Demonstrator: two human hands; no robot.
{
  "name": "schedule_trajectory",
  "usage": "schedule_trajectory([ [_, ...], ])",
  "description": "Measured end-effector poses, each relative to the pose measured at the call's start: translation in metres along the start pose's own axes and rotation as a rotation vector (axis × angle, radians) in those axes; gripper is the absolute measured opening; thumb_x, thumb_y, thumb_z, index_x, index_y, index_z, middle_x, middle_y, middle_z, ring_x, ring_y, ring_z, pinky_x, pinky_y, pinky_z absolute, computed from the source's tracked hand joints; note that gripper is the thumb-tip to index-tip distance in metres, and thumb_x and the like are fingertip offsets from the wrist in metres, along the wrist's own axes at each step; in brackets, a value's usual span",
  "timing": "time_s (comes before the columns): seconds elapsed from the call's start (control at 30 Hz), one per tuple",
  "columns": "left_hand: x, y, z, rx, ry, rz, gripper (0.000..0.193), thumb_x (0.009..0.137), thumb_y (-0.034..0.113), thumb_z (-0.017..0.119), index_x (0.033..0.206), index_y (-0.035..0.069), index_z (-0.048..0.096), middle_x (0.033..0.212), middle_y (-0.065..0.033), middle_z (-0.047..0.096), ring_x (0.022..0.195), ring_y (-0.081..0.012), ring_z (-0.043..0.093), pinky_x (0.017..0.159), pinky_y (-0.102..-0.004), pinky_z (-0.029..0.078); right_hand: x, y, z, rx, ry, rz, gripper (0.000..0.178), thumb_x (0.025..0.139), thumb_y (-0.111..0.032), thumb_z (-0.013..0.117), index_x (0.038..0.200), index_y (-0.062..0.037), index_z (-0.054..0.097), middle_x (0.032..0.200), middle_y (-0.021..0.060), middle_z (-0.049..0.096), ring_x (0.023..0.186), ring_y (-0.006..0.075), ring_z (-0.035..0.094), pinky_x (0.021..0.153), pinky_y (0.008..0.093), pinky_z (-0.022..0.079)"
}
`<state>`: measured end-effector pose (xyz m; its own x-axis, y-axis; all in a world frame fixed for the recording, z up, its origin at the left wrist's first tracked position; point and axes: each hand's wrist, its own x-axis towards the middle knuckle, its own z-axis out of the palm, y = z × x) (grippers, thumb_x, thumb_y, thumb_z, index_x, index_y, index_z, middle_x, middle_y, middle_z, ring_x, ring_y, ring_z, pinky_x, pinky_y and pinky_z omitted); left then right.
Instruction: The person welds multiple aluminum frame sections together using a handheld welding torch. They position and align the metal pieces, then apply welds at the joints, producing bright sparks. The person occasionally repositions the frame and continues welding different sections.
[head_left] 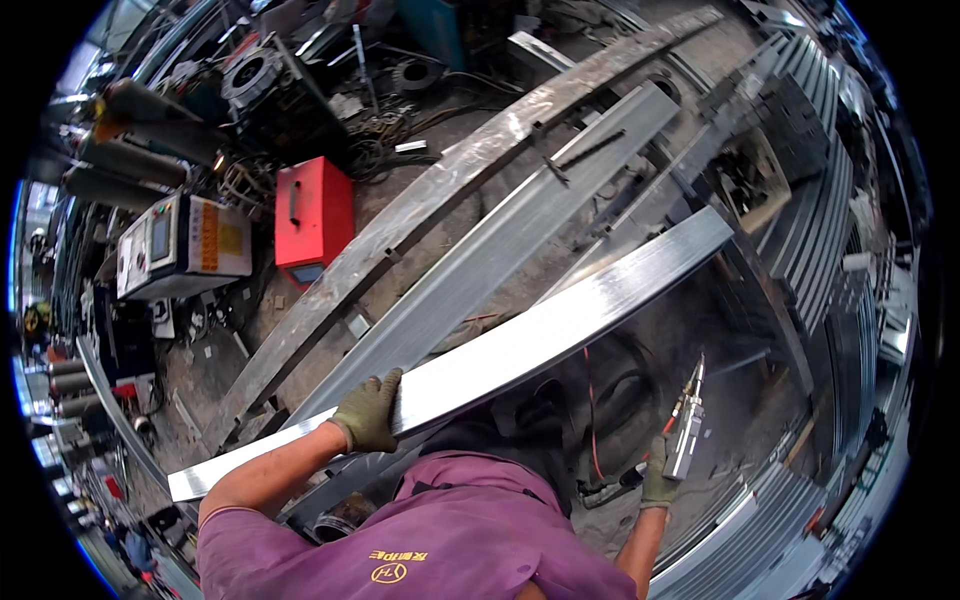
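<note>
A long, shiny rectangular metal tube (560, 320) slants across in front of me, from lower left to upper right. My left hand (368, 412), in an olive work glove, lies across its near-left part with the fingers curled over the far edge. Lower right, my right hand (657, 480), gloved alike, is closed around a silver handheld welding gun (685, 445). The gun's thin nozzle points up and away, apart from the tube. A red hose (591, 420) hangs between the tube and the gun.
Beyond the tube run a grey metal channel (510, 235) and a long, worn beam (410, 215). A red metal box (313, 215) and a white machine with a screen (185, 247) stand left. Stacked metal profiles (745, 530) lie right; a scrap bin (750, 180) stands upper right.
</note>
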<state>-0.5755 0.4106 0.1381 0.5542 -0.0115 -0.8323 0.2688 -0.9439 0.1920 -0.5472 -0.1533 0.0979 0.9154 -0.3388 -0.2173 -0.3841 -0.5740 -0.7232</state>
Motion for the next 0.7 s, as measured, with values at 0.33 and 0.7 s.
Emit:
schedule_trajectory([
  [0.33,0.067,-0.042,-0.004,0.226,0.044,0.109,0.139,0.059,0.034,0.097,0.172,0.003,0.021,0.140,-0.0355,0.058,0.127,-0.0518,0.065,0.108,-0.0535,0.057,-0.023,0.033,0.002,-0.016,0.036,0.008,0.023,0.103,-0.021,0.079,0.119,-0.0049,0.075,0.096,0.0016,0.072,0.083,0.0122,0.066,0.072,0.0340,0.056],
  [0.7,0.119,-0.043,-0.035,0.249,-0.067,0.163,0.146,0.058,0.034,0.100,0.173,0.002,0.015,0.144,-0.0379,0.058,0.131,-0.0531,0.064,0.110,-0.0545,0.057,-0.024,0.017,-0.020,-0.103,0.004,0.066,0.025,0.098,-0.022,0.080,0.115,-0.0033,0.078,0.098,0.0116,0.078,0.087,0.0286,0.075,0.081,0.0428,0.061],
])
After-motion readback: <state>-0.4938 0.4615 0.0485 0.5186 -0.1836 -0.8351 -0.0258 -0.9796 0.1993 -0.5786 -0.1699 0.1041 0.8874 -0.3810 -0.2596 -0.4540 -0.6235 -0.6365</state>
